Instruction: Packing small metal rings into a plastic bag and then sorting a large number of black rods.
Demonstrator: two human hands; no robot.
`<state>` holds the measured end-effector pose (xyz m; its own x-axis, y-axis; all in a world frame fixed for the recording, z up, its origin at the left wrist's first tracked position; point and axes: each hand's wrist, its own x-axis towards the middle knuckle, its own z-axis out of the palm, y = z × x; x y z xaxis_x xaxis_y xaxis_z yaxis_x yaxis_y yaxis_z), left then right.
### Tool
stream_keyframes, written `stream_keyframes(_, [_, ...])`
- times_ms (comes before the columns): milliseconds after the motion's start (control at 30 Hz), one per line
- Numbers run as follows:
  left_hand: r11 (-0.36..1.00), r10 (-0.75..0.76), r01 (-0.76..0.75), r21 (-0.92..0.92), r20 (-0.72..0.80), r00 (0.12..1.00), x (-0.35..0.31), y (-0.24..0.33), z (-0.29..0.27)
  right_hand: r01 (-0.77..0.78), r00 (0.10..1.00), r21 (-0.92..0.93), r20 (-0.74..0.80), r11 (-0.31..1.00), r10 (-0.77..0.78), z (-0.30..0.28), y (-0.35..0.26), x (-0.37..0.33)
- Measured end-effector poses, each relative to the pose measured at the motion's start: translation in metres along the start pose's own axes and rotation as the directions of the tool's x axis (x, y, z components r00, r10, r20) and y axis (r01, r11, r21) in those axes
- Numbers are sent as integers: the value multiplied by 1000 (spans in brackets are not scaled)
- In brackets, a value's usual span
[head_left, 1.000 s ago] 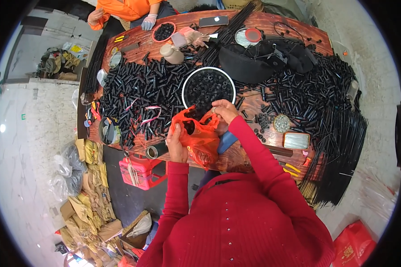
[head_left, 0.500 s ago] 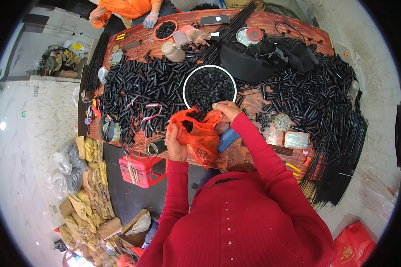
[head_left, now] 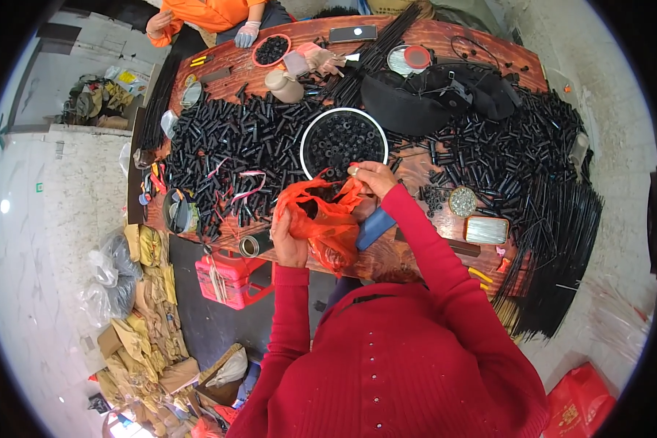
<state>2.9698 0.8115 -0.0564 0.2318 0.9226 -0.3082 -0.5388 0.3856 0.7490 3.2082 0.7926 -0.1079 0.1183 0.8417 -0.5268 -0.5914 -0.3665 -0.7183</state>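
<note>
"What's the biggest thing there?"

"The wooden table (head_left: 387, 265). Heaps of black tubes (head_left: 233, 135) cover lots of it, at ten and two o'clock from the red bag (head_left: 330, 232)."

"And where's that bag?"

"Over the table's near edge, about six o'clock from the white-rimmed bowl (head_left: 344, 110). It overlaps the rim from here, but I can't tell if they touch."

"What are the hands doing?"

"The left hand (head_left: 290, 244), at nine o'clock on the bag, grips its side, with some fingers hidden. The right hand (head_left: 376, 179), between one and two, pinches the top edge. Something dark shows inside."

"What could go wrong?"

"The bag looks thin, so a hard tug could rip it. If one hand slipped, the top could flop down and things could spill."

"And the open can (head_left: 250, 247), between eight and nine?"

"It's close to the left hand, so a bump could knock it. The little black rings (head_left: 341, 150) in the bowl could jump out if something hit the rim."
</note>
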Motion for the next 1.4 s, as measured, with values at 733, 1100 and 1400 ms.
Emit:
stream_keyframes(733, [-103,517,-319,942,325,792,-3,12,19,192,981,-216,28,957,-190,-19,-20,22])
stream_keyframes(1100, [-367,157,-520,771,602,783,20,1,48,87,952,-860,-77,502,-297,-15,-25,43])
stream_keyframes(1400, [-258,147,-562,786,607,781,0,15,56,211,892,-934,63,288,-447,-6,-36,53])
